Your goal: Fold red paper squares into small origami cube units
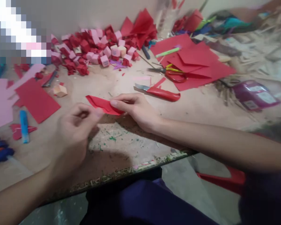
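Between my two hands, just above the table, is a small folded piece of red paper (103, 104). My right hand (138, 109) pinches its right end, thumb on top. My left hand (81, 120), slightly blurred, is closed with thumb and forefinger at the paper's lower left edge. Beyond my right hand lies a red-handled cutting tool (162, 93) with a short metal blade. Scissors (166, 72) with red and yellow handles rest behind it. A small pale block (60, 90) sits beyond my left hand.
Many pink and red paper cubes (93, 47) are heaped at the back. Red paper sheets (196, 59) lie at the right, a red sheet (37, 100) and blue marker (24, 126) at the left. A purple packet (255, 95) lies far right. The table edge (159, 161) runs in front.
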Tool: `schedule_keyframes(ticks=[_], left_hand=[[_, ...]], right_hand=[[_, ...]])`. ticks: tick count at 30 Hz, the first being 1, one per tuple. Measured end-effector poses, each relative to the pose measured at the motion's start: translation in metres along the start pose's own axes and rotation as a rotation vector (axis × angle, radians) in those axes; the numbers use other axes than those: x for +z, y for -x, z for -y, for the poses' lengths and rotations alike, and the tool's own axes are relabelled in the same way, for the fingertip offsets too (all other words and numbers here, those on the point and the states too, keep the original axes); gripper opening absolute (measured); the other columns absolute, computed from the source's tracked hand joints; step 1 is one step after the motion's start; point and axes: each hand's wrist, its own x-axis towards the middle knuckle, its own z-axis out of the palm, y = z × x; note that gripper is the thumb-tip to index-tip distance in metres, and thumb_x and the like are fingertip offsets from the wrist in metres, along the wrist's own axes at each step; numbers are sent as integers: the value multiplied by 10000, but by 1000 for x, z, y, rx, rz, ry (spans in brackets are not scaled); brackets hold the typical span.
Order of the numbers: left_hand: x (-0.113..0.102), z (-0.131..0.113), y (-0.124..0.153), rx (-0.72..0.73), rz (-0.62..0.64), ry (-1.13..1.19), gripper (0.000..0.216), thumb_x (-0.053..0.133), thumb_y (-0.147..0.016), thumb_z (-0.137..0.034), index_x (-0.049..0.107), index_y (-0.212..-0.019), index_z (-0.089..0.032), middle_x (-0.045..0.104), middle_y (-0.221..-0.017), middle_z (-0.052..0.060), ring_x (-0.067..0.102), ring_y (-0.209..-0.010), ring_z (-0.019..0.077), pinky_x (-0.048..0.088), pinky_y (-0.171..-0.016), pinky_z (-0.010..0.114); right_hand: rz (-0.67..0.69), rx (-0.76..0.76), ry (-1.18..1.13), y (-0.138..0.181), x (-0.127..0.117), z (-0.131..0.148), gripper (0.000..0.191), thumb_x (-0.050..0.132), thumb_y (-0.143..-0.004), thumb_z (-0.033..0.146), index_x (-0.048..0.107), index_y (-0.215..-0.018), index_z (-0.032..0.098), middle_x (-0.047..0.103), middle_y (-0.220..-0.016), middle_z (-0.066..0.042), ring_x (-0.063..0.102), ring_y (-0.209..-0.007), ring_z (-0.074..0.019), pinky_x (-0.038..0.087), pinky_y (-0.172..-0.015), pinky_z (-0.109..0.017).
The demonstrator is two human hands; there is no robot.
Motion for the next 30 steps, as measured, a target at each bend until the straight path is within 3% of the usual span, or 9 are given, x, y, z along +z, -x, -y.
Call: schedule_keyframes(ticks=[3,9,13,16,19,22,26,30], left_hand=[[1,11,-9,31,-2,65,317,869,-855,-396,622,-817,-200,579,-673,-39,521,-558,88,404,-488,188],[-3,20,-17,7,12,64,274,849,-840,-388,676,-788,-182,637,-679,-13,581,-583,98,486,-550,196],[-7,18,-13,24,28,32,169,794,-873,-307,733,-789,-173,674,-662,1,630,-604,112,517,-578,190],[-8,15,-13,37,40,43,145,755,-878,-251,707,-767,-172,685,-680,0,675,-598,135,554,-583,219],[-11,13,-15,83,51,-11,141,719,-884,-211,697,-750,-171,689,-692,-7,661,-565,125,544,-565,225],[-12,13,-16,148,-10,-142,156,718,-862,-175,700,-707,-176,660,-639,-29,580,-534,92,472,-526,199],[-13,14,-15,233,-57,-292,170,718,-834,-156,699,-666,-178,683,-642,-22,589,-577,102,458,-539,202],[-13,16,-14,282,23,-320,151,684,-860,-166,711,-711,-173,724,-699,-7,650,-633,120,525,-618,218]], right_hand=[[-16,-23,22,3,3,5,196,834,-850,371,820,-834,176,766,-856,-30,629,-770,-157,506,-717,-284],[-50,0,-34,7,10,8,90,858,-832,276,829,-860,196,780,-866,-26,668,-764,-158,548,-739,-304],[-7,15,-91,6,12,3,242,857,-843,273,790,-1058,188,775,-812,-9,673,-674,-142,567,-681,-307],[-46,-9,-107,5,13,0,254,855,-841,248,749,-1061,181,783,-829,-9,705,-695,-143,583,-673,-292],[-76,-86,-28,8,13,-1,175,854,-842,224,752,-979,185,792,-871,-24,729,-762,-149,592,-689,-275],[-101,-172,117,14,13,0,128,792,-926,295,772,-1019,209,768,-857,-24,707,-735,-150,592,-669,-286],[-120,-410,349,19,11,2,125,808,-914,310,785,-1018,243,737,-1079,-52,699,-908,-174,594,-705,-287],[23,-310,362,17,13,2,196,846,-859,282,795,-1044,242,738,-1089,-54,697,-906,-187,607,-675,-287]])
